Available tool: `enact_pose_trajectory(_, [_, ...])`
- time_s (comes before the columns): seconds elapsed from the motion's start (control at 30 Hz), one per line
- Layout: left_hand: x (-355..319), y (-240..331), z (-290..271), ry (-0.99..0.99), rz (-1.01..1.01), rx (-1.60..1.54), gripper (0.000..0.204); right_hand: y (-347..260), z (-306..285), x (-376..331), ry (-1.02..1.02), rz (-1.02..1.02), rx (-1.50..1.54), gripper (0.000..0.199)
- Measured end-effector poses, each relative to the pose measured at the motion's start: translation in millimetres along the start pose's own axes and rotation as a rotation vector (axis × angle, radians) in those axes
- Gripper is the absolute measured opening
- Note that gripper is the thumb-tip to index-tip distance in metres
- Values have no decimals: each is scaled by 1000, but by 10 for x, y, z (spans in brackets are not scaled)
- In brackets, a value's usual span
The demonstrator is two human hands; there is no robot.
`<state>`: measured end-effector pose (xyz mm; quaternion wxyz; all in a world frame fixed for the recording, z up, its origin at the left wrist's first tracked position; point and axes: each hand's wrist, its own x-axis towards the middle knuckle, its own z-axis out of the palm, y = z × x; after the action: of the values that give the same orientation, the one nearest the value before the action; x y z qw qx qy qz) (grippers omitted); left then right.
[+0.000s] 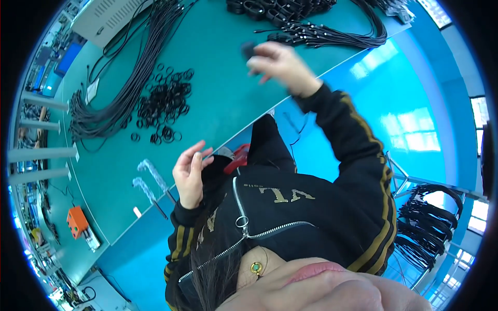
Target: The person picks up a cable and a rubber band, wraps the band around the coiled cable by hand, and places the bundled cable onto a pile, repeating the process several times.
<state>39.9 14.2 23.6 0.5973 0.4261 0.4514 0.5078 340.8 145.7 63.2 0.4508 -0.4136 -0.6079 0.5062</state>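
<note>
My left hand (190,175) is held near the table's front edge, its fingers apart and nothing in them. Over the green table (218,98), my right hand (284,66) is reaching out, smeared by motion. A small dark lump (249,50) is at its fingertips, too blurred for me to make out its kind. To the left lies a loose pile of black rings (166,101), beside a long bundle of black cables (132,83). Beyond my right hand are a heap of coiled black cables (282,8) and a second cable bundle (332,37) with light tips.
A beige metal box (106,20) stands at the far left. Two tools with plastic-wrapped handles (150,173) stick out at the table edge, and an orange device (78,222) sits farther left. At right, black cables (428,223) hang on a metal rack.
</note>
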Motion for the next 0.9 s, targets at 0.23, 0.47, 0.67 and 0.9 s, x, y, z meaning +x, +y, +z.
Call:
enact_pose_trajectory(0.23, [67,-179,-78,101,48,241,18,100,-2881,797,693,329,-749,59])
enact_pose_trajectory(0.47, [213,-299,4,231,-74,408,17,641,-4157,1524,1044,221,-1179,52])
enact_pose_trajectory(0.67, [306,-221,24,261,-209,449,17,1057,-4356,1926,841,201,-1280,42])
enact_pose_trajectory(0.9, [284,-180,19,203,-189,412,17,802,-4436,1739,930,142,-1368,37])
